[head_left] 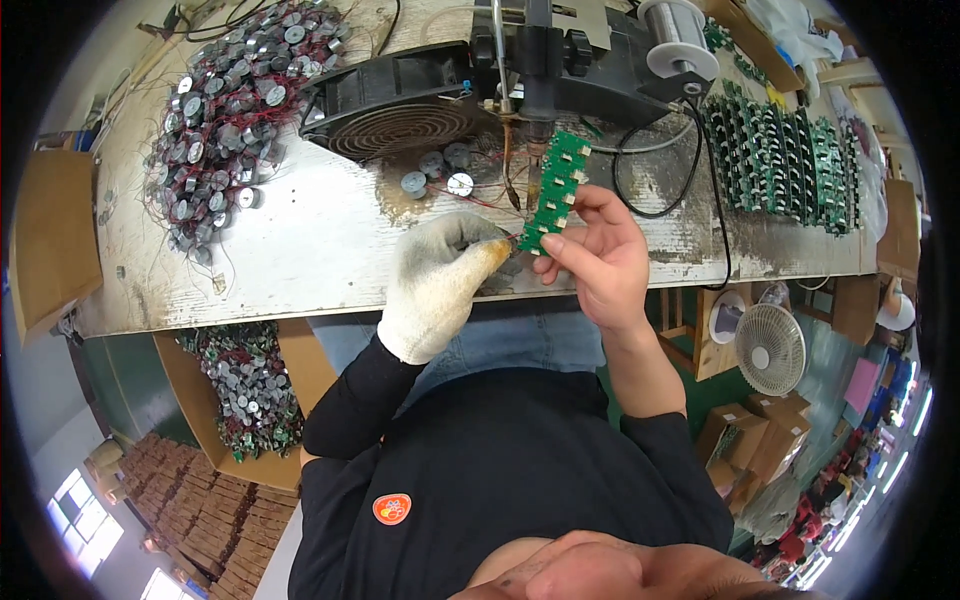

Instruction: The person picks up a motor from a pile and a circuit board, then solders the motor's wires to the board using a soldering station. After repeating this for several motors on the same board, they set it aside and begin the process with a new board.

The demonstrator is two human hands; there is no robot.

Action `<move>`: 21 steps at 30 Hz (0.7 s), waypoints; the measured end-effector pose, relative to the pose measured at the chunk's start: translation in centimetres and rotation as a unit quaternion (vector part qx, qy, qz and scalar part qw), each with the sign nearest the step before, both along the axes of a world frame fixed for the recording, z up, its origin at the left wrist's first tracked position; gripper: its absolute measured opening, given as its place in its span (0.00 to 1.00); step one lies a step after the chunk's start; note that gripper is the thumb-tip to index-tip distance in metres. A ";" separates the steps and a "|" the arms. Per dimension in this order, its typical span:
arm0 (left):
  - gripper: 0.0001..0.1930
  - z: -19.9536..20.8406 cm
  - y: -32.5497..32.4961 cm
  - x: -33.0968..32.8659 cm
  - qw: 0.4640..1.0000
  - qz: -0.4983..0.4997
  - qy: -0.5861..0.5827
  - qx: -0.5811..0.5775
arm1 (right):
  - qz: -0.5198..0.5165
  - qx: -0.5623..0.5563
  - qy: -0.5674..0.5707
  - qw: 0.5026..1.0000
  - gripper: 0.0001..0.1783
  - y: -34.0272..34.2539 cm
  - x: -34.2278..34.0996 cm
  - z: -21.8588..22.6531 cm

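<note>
My left hand wears a white work glove with a yellowed fingertip. Its thumb and forefinger pinch a thin red wire at the lower end of a green circuit board. My bare right hand grips that board strip by its lower right edge, thumb on top, and holds it tilted above the table. Small white connectors run along the board. Just left of it a soldering iron points down from a stand. A few round silver discs with red wires, such as one disc, lie beyond my left hand.
A large heap of wired discs covers the table's left. Black fans and a solder spool stand at the back. Rows of green boards fill the right side. A cardboard box with more wired parts sits below the left edge.
</note>
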State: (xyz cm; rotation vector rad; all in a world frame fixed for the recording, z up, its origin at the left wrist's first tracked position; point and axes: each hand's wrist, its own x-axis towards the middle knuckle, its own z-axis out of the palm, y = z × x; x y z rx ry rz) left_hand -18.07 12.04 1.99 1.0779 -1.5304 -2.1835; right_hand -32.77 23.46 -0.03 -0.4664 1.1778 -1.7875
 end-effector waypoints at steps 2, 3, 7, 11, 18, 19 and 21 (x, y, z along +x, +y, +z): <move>0.09 -0.6 0.0 -0.1 0.999 -0.006 0.002 -0.035 | 0.001 -0.005 -0.005 1.000 0.22 -0.1 0.0 0.1; 0.09 -0.8 0.1 -0.3 1.000 0.007 0.008 -0.015 | 0.002 -0.012 -0.008 1.000 0.21 -0.1 -0.1 0.2; 0.08 -0.7 0.1 -0.6 0.997 0.034 0.024 0.070 | -0.003 -0.020 -0.008 1.000 0.21 -0.2 -0.3 0.1; 0.08 -0.4 0.2 -0.8 0.996 0.041 0.042 0.063 | -0.010 -0.037 -0.012 0.999 0.22 -0.3 -0.2 0.0; 0.09 -0.4 0.0 -0.9 0.993 0.051 0.048 0.095 | -0.015 -0.040 -0.020 0.999 0.22 -0.5 -0.3 0.0; 0.09 -0.5 -0.1 -0.9 0.996 0.041 0.048 0.064 | -0.015 -0.040 -0.019 0.999 0.22 -0.5 -0.3 0.0; 0.09 -0.4 0.0 -1.0 0.995 0.047 0.051 0.073 | -0.021 -0.036 -0.018 0.999 0.22 -0.5 -0.3 0.2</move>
